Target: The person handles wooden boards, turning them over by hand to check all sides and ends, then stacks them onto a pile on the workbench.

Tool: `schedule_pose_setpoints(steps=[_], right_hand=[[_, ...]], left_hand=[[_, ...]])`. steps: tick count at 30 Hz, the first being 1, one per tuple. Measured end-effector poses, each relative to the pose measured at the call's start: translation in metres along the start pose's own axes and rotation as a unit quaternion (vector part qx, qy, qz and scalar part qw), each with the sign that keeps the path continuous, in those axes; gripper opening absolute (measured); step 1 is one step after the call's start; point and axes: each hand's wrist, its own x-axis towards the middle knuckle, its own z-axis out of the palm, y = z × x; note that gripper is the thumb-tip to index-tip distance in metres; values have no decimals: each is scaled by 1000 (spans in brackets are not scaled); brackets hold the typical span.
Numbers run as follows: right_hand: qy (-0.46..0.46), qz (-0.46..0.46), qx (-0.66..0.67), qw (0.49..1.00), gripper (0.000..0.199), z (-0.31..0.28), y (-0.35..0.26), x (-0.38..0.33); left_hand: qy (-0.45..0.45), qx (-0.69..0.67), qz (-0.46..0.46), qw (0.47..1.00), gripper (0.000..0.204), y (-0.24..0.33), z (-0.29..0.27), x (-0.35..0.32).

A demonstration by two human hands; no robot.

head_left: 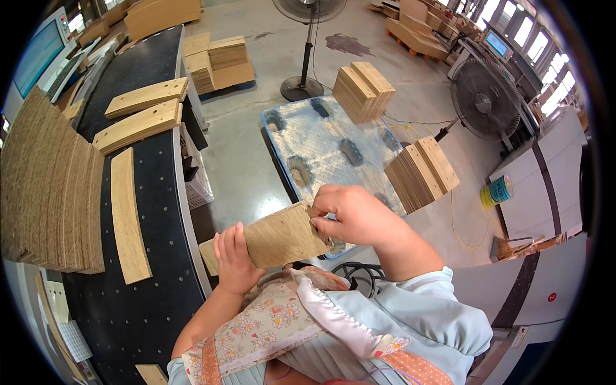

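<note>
Between the loose plank (pixel 130 212) and the right edge of the worktop (pixel 168 221), a bare black strip gives the left hand (pixel 237 262) room to pass; the tall board stack (pixel 51 192) blocks farther left. Ahead, the pallet (pixel 324 144) lies open, two wood stacks (pixel 416 181) along its right.

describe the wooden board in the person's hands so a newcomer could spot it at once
Find the blue pallet on the floor near the picture's centre. Just below and left of it, above the flowered apron, is a pale wooden board. Unlike the boards on the black table, it has the left hand gripping it and the right hand at its right end.
</note>
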Motion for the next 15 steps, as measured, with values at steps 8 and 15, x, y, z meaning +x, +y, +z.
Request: schedule_pose_setpoints(steps=[8, 15], right_hand=[[-27, -21, 26, 999, 9, -5, 11, -6], [6, -45, 31, 998, 15, -3, 9, -6]], left_hand=[[-7, -13, 9, 1000, 98, 5, -2, 1], [3, -29, 16, 999, 101, 3, -3, 2]])
